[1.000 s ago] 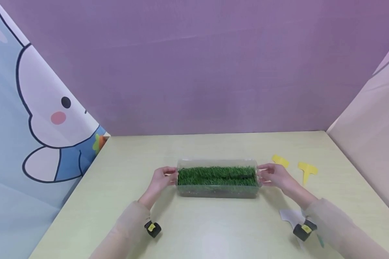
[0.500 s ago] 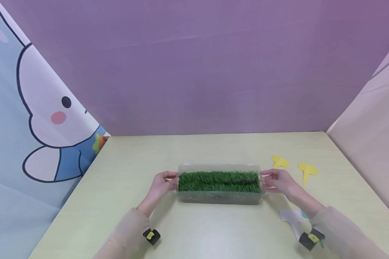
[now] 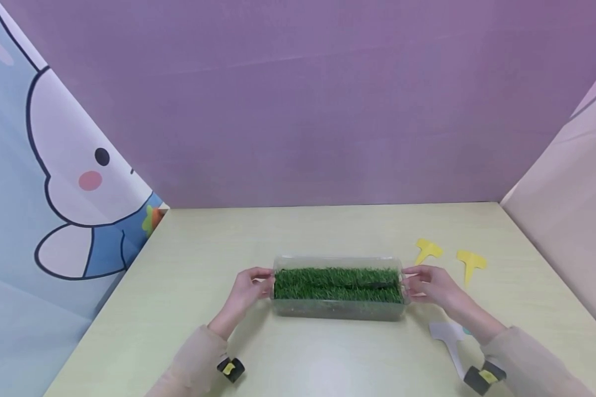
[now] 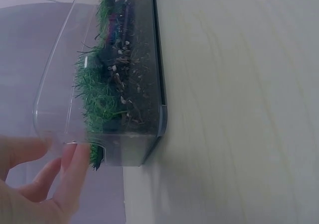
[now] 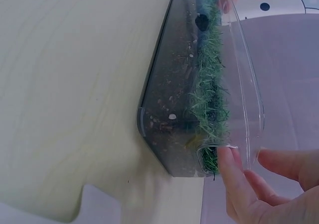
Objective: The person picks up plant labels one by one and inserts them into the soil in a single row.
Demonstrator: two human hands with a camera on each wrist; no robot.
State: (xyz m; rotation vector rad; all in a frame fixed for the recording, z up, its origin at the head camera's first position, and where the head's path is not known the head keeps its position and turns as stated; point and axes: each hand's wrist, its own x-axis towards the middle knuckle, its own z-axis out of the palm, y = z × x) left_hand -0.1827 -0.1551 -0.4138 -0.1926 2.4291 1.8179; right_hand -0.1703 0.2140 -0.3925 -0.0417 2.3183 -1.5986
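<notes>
A long clear plastic box (image 3: 338, 310) sits on the table in the head view, with strips of green artificial grass (image 3: 338, 275) inside. Through its side wall, the left wrist view shows dark soil (image 4: 137, 84) with pale bits below the grass. My left hand (image 3: 245, 290) pinches the box's left end, thumb and fingers at the cut-out in the end wall. At the opposite end, my right hand (image 3: 434, 286) pinches the wall the same way, its fingertips (image 5: 227, 157) by the notch.
Two yellow T-shaped plant labels (image 3: 429, 249) lie beyond my right hand. Nearer my right forearm is a white T-shaped label (image 3: 447, 333), with a bit of teal (image 3: 466, 331) showing beside it. A purple backdrop (image 3: 328, 110) rises behind the table (image 3: 218, 231).
Both hands have brought the box toward me and slightly to the right, keeping their hold on its ends. More of the white label now shows beside the right sleeve.
</notes>
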